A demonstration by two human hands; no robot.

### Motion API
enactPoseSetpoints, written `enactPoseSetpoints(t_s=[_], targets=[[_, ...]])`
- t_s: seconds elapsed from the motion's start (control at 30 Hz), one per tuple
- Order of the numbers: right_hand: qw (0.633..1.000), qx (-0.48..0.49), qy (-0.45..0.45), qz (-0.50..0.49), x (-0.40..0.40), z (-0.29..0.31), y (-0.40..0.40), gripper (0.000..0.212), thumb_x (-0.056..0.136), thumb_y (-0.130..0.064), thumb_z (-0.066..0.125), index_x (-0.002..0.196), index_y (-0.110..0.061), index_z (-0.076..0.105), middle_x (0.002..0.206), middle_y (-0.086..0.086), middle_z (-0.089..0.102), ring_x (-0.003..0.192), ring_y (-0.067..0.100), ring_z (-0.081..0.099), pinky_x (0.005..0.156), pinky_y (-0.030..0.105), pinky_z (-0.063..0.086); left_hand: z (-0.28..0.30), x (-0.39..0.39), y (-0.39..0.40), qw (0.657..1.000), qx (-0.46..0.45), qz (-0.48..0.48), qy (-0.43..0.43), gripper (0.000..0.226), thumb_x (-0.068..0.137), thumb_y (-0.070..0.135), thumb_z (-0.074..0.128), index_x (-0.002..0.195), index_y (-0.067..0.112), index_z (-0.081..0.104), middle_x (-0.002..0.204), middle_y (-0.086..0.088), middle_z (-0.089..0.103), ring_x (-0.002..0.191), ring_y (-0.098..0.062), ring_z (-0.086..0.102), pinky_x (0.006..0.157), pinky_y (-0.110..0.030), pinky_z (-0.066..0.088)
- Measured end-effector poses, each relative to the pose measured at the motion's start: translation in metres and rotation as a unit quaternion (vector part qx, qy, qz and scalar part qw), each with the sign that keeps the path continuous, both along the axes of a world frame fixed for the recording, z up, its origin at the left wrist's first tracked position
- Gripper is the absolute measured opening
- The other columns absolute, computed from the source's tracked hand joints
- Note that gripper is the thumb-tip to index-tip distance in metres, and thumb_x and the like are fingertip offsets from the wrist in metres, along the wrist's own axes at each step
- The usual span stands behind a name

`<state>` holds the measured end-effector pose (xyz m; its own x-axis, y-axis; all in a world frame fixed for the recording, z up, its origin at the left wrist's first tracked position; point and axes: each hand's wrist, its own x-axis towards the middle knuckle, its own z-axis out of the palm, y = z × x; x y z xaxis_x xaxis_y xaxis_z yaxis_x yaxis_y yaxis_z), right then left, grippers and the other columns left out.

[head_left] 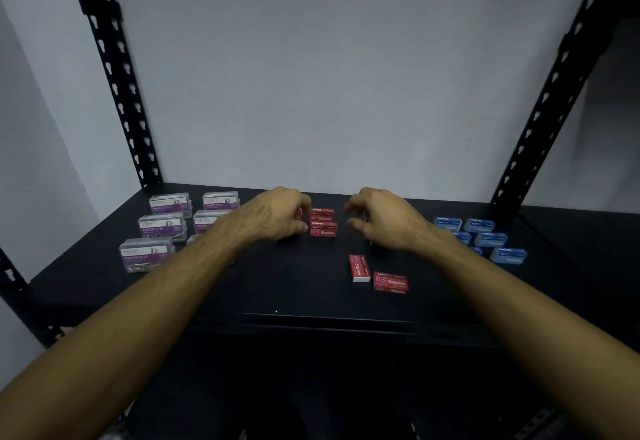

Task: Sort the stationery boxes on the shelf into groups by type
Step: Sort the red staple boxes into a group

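Both arms reaching in from bottom corners over a black shelf (298, 287), hands meeting at frame centre.

Left hand (277, 212): grip curled round a red staples box (298, 214), mostly hidden behind the fingers, only a red edge showing at the fingertips. Just right of that grip, two more red staples boxes (322, 223) stacked or set close front to back, labels facing up; touching or not, cannot tell.

Right hand (379, 219): fingers loosely curled, palm down, hovering above the shelf, nothing seen in the grip. Something dark under the palm, unclear.

Below the right hand, lower centre: one red staples box on its side (359, 268), long axis running away from camera, and just beside it a flat red staples box (390, 282), label up. Both well apart from either grip.

Left of frame: clear paper clip boxes (161, 228) with purple labels in two columns, partly covered by the left forearm.

Right of frame: blue boxes (490, 239) grouped in rows, partly behind the right wrist; labels blurred.
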<state>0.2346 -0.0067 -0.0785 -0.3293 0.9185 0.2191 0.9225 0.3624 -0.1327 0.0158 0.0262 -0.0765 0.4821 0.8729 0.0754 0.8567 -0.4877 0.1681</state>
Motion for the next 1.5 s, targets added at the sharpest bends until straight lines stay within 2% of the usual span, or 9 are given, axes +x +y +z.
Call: enactPoseSetpoints(t_s=[0.17, 0.33, 0.47, 0.53, 0.7, 0.87, 1.13, 1.33, 1.5], targets=[[1.0, -0.002, 0.005, -0.015, 0.014, -0.005, -0.031, 0.029, 0.096, -0.033, 0.06, 0.123, -0.021, 0.063, 0.118, -0.004, 0.061, 0.102, 0.011, 0.059, 0.086, 0.029, 0.049, -0.017, 0.018, -0.019, 0.995, -0.007, -0.039, -0.092, 0.023, 0.092, 0.035, 0.065, 0.111, 0.023, 0.067, 0.091, 0.012, 0.062, 0.08, -0.003, 0.057, 0.073, -0.023, 0.043], [0.999, -0.04, 0.003, -0.017, 0.03, -0.025, -0.052, 0.022, 0.097, -0.027, 0.059, 0.117, -0.021, 0.066, 0.116, -0.004, 0.064, 0.094, 0.005, 0.056, 0.087, 0.028, 0.051, -0.039, 0.039, -0.031, 0.989, -0.055, -0.06, -0.126, 0.04, 0.093, 0.036, 0.064, 0.13, 0.023, 0.059, 0.112, 0.007, 0.061, 0.092, -0.003, 0.055, 0.081, -0.021, 0.045], [0.996, -0.083, 0.007, -0.033, 0.048, -0.037, -0.063, 0.028, 0.097, -0.029, 0.059, 0.123, -0.023, 0.065, 0.124, -0.006, 0.061, 0.104, 0.006, 0.056, 0.093, 0.029, 0.048, -0.048, 0.048, -0.033, 0.986, -0.106, -0.091, -0.087, 0.057, 0.094, 0.034, 0.064, 0.146, 0.033, 0.042, 0.135, 0.001, 0.046, 0.111, -0.018, 0.052, 0.099, -0.031, 0.043], [0.995, -0.094, 0.024, -0.031, 0.054, -0.039, -0.067, 0.03, 0.095, -0.029, 0.061, 0.124, -0.023, 0.066, 0.118, -0.011, 0.06, 0.099, 0.003, 0.053, 0.09, 0.025, 0.045, -0.048, 0.052, -0.033, 0.985, -0.113, -0.113, -0.069, 0.06, 0.095, 0.031, 0.062, 0.149, 0.035, 0.037, 0.142, 0.001, 0.041, 0.107, -0.013, 0.047, 0.1, -0.029, 0.04], [0.991, -0.123, 0.05, -0.015, 0.06, -0.04, -0.07, 0.031, 0.092, -0.035, 0.066, 0.122, -0.026, 0.067, 0.114, -0.013, 0.059, 0.099, 0.004, 0.057, 0.09, 0.024, 0.048, -0.043, 0.062, -0.03, 0.981, -0.138, -0.138, -0.007, 0.05, 0.099, 0.03, 0.056, 0.147, 0.033, 0.043, 0.156, 0.002, 0.029, 0.137, -0.017, 0.037, 0.111, -0.032, 0.033], [0.986, -0.152, 0.063, -0.018, 0.062, -0.042, -0.07, 0.037, 0.09, -0.032, 0.068, 0.126, -0.025, 0.065, 0.119, -0.012, 0.058, 0.104, 0.006, 0.058, 0.093, 0.026, 0.049, -0.04, 0.063, -0.028, 0.977, -0.153, -0.149, -0.003, 0.04, 0.099, 0.03, 0.056, 0.138, 0.026, 0.054, 0.136, 0.005, 0.045, 0.12, -0.012, 0.048, 0.099, -0.024, 0.038], [0.98, -0.178, 0.076, -0.04, 0.067, -0.046, -0.066, 0.04, 0.091, -0.037, 0.065, 0.128, -0.023, 0.064, 0.119, -0.01, 0.055, 0.109, 0.009, 0.055, 0.099, 0.033, 0.047, -0.042, 0.057, -0.027, 0.977, -0.159, -0.123, -0.064, 0.027, 0.09, 0.033, 0.07, 0.111, 0.021, 0.058, 0.097, 0.006, 0.053, 0.077, -0.007, 0.049, 0.063, -0.019, 0.036], [0.977, -0.187, 0.098, -0.04, 0.066, -0.045, -0.067, 0.032, 0.089, -0.033, 0.068, 0.12, -0.024, 0.065, 0.115, -0.011, 0.057, 0.104, 0.006, 0.056, 0.094, 0.032, 0.049, -0.046, 0.051, -0.03, 0.97, -0.178, -0.115, -0.116, 0.024, 0.086, 0.024, 0.074, 0.1, 0.021, 0.055, 0.097, 0.005, 0.059, 0.077, -0.006, 0.053, 0.067, -0.02, 0.041], [0.97, -0.192, 0.143, -0.033, 0.066, -0.043, -0.07, 0.022, 0.085, -0.026, 0.073, 0.105, -0.028, 0.063, 0.1, -0.01, 0.065, 0.089, 0.007, 0.062, 0.082, 0.032, 0.055, -0.046, 0.047, -0.031, 0.971, -0.176, -0.109, -0.115, 0.027, 0.084, 0.015, 0.075, 0.097, 0.027, 0.055, 0.102, 0.0, 0.059, 0.088, -0.016, 0.058, 0.081, -0.033, 0.053]])
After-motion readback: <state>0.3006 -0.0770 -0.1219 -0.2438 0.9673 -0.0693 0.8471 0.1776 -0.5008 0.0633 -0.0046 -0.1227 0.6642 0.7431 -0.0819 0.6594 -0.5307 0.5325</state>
